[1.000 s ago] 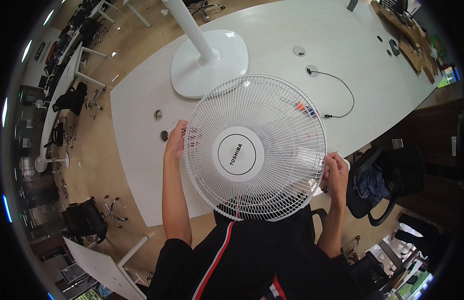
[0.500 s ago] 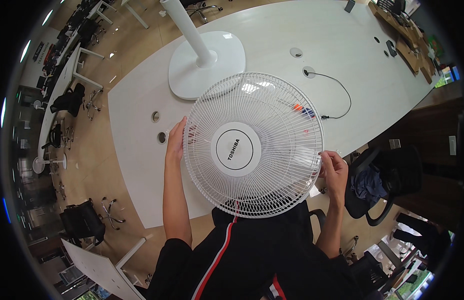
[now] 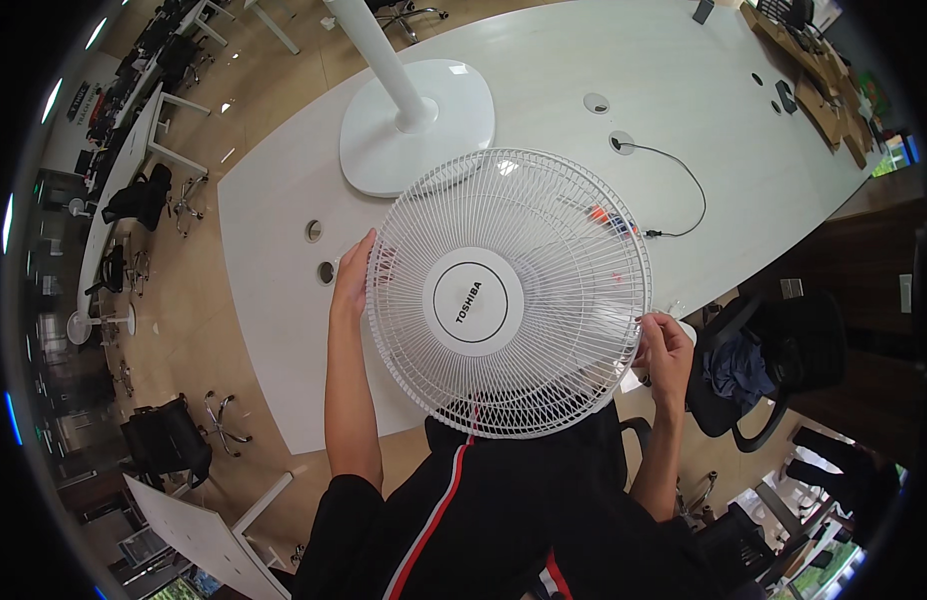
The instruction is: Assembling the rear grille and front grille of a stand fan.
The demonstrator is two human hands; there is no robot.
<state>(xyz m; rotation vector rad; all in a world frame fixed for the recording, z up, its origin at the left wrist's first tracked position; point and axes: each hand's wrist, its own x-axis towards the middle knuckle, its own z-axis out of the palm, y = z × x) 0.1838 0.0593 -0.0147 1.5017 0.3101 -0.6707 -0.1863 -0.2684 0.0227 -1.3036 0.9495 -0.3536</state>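
A round white wire fan grille with a solid disc at its centre fills the middle of the view, over my lap and the table's near edge. Along its left rim my left hand holds on, the fingertips partly behind the wires. My right hand pinches the right rim between thumb and fingers. Past the far rim stands a white fan base with an upright pole, apart from my hands. Whatever lies behind the wires is only partly seen.
The pale table has several round cable holes. A black cable rises from one of them; its plug lies beside small orange and blue items. Brown cardboard sits far right. A black chair with dark cloth stands at my right.
The grille's right side and my right hand have shifted slightly down. My left hand keeps its hold on the left rim.
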